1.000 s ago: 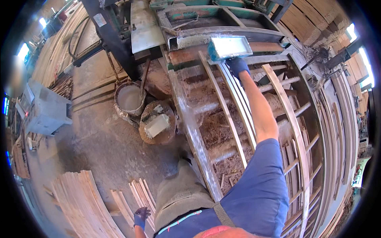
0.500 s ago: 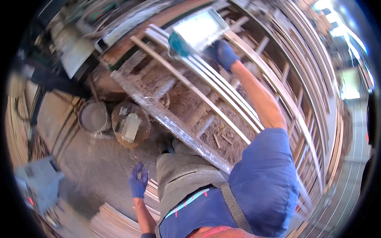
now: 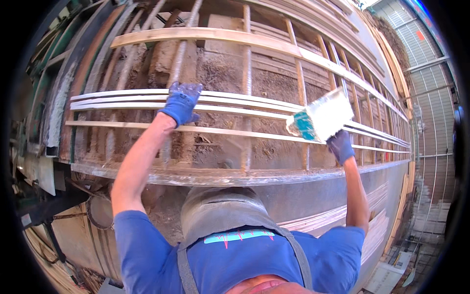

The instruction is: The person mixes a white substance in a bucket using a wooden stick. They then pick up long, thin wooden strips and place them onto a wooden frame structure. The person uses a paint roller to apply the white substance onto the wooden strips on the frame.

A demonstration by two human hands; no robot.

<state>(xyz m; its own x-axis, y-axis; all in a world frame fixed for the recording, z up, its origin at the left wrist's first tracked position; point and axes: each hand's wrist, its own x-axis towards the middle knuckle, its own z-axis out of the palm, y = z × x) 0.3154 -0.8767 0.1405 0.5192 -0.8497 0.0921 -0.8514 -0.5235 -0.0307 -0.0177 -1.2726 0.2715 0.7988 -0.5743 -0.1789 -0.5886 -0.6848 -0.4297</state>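
Note:
My left hand (image 3: 181,102), in a blue glove with a dark palm, is closed around a bundle of white-coated wooden strips (image 3: 132,92) lying across a slatted rack. My right hand (image 3: 340,146), also gloved, grips a white rectangular block-like tool (image 3: 333,115) with a teal, ragged end. The tool is held over the same strips, further right; glare washes out its surface, and whether it touches them I cannot tell. A single paler strip (image 3: 230,133) runs along the near side of the bundle, below my left wrist.
The rack's whitened front rail (image 3: 220,177) passes close before my apron. A wider bare board (image 3: 210,33) crosses the rungs (image 3: 246,63) farther away. Stacked strips (image 3: 318,220) lie low at the right, and a bucket (image 3: 99,213) stands at the lower left.
The view has swung round to face the rack. My left hand has come up from beside me onto the white strips. The tool in my right hand is now farther right along the strips.

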